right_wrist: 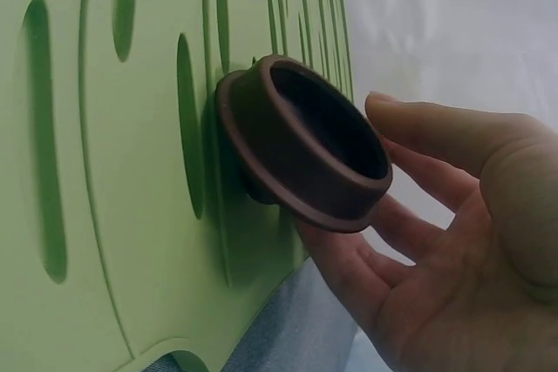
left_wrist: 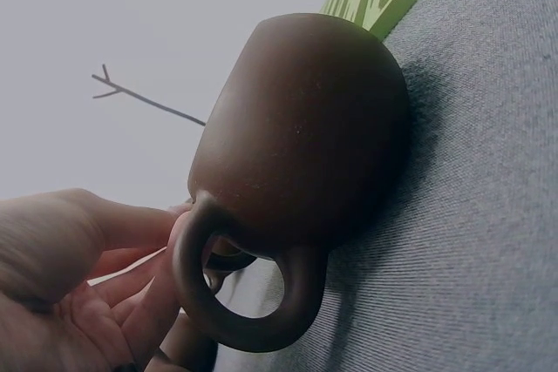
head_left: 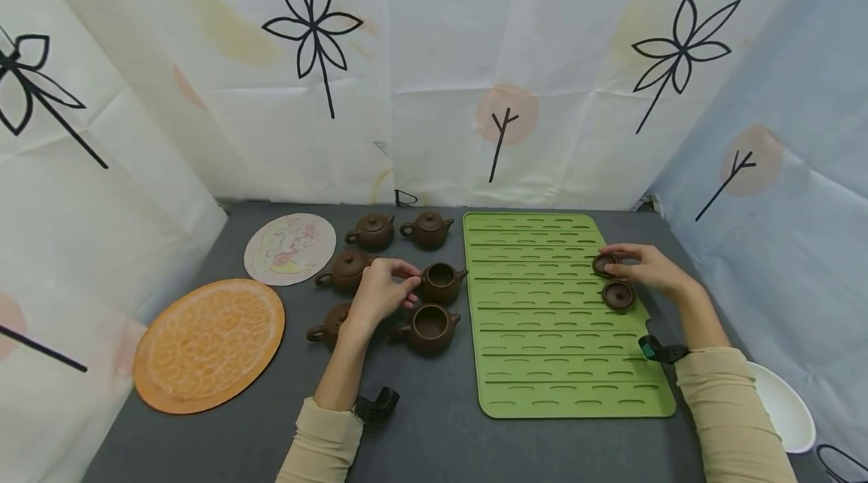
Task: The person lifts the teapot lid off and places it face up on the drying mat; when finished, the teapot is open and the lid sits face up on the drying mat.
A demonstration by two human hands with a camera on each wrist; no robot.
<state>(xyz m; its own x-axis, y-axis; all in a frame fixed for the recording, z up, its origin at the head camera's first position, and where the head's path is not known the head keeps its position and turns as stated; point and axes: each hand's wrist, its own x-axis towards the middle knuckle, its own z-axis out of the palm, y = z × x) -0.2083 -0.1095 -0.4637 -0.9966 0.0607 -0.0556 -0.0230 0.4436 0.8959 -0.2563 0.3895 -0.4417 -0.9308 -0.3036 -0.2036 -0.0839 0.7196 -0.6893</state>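
My left hand [head_left: 388, 288] is among the brown teapots, its thumb and forefinger pinching the handle of the farther lidless teapot [head_left: 442, 284]. A nearer lidless teapot [head_left: 431, 329] stands just in front; in the left wrist view its round body [left_wrist: 301, 128] hides the fingertips. Over at the green mat's right edge, my right hand [head_left: 647, 270] grips a small brown teapot lid [head_left: 602, 265] between thumb and fingers. A second lid [head_left: 618, 296] lies upside down beside it on the mat; seen from the right wrist, this lid [right_wrist: 296, 145] covers the held one.
Several lidded teapots [head_left: 431, 230] stand behind and left of my left hand. A round pale mat [head_left: 290, 249] and an orange pancake-patterned mat [head_left: 210, 347] lie at left. The ridged green mat [head_left: 542, 362] covers the right middle. A white plate [head_left: 787, 408] sits by my right sleeve.
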